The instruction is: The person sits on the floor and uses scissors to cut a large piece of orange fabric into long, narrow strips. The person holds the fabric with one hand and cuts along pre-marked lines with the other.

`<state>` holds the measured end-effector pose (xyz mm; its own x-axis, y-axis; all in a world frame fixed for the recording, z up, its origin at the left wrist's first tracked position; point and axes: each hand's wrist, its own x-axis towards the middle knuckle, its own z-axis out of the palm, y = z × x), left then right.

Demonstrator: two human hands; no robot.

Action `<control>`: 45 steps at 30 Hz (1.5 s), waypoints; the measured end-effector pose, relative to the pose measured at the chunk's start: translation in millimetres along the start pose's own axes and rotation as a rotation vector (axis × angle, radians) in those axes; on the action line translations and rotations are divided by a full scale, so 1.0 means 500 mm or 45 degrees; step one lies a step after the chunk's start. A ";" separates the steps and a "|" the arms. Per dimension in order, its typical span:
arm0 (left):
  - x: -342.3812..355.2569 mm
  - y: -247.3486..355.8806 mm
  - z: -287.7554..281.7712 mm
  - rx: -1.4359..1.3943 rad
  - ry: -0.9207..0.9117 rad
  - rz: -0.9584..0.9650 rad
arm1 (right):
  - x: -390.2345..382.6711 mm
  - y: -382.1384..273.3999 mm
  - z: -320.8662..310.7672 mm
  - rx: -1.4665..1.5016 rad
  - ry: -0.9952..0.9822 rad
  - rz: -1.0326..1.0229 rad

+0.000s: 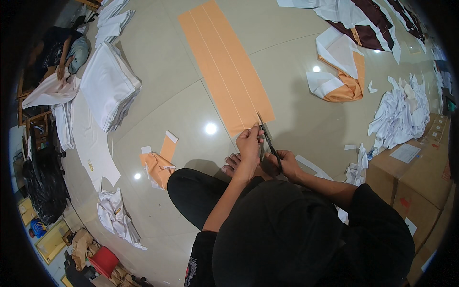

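Note:
A long orange strip of fabric point(224, 62) with two pale lines along its length lies flat on the tiled floor and reaches away from me. My left hand point(249, 144) pinches its near edge between thumb and fingers. Black-handled scissors point(268, 141) are in my right hand point(287, 165), whose fingers wrap round the handles. Their blades point away from me, at the strip's near right corner. Whether the blades have bitten into the fabric I cannot tell. My bare foot point(230, 165) rests just left of my left wrist.
Left lie stacked white fabric pieces point(110, 86) and a crumpled orange piece point(160, 167). Folded orange-and-white fabric point(342, 71) lies to the right, near a heap of white scraps point(401, 112) and cardboard boxes point(406, 177). Another person's hand point(60, 72) handles white cloth far left.

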<state>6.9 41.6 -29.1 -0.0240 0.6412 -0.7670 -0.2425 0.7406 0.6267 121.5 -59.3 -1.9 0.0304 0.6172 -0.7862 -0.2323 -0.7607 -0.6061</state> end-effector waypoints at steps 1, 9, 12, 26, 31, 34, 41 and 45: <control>0.002 -0.001 0.000 0.004 0.003 0.002 | 0.000 0.000 0.000 -0.004 0.001 -0.004; 0.004 -0.005 -0.001 0.011 0.003 0.001 | -0.002 -0.001 0.000 -0.024 0.004 -0.007; 0.004 -0.005 -0.001 0.015 0.006 -0.001 | -0.005 -0.005 0.002 -0.043 0.015 -0.007; 0.000 -0.001 0.002 0.026 0.012 0.002 | 0.002 0.011 -0.004 -0.086 0.016 -0.017; -0.007 0.007 0.007 0.005 0.006 0.011 | -0.001 0.010 -0.004 -0.092 0.027 -0.011; 0.000 -0.003 0.000 0.008 -0.006 0.044 | -0.008 0.003 0.000 -0.076 0.022 -0.017; 0.001 -0.007 0.000 0.060 -0.025 0.069 | 0.010 0.036 -0.009 -0.163 0.055 -0.081; 0.003 -0.011 0.001 0.026 -0.009 0.070 | 0.000 0.023 -0.005 -0.124 0.042 -0.051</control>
<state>8.7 38.4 -33.7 -0.0299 0.6821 -0.7307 -0.2208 0.7084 0.6703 121.1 -68.5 -9.4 0.0701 0.6420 -0.7635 -0.1345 -0.7523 -0.6449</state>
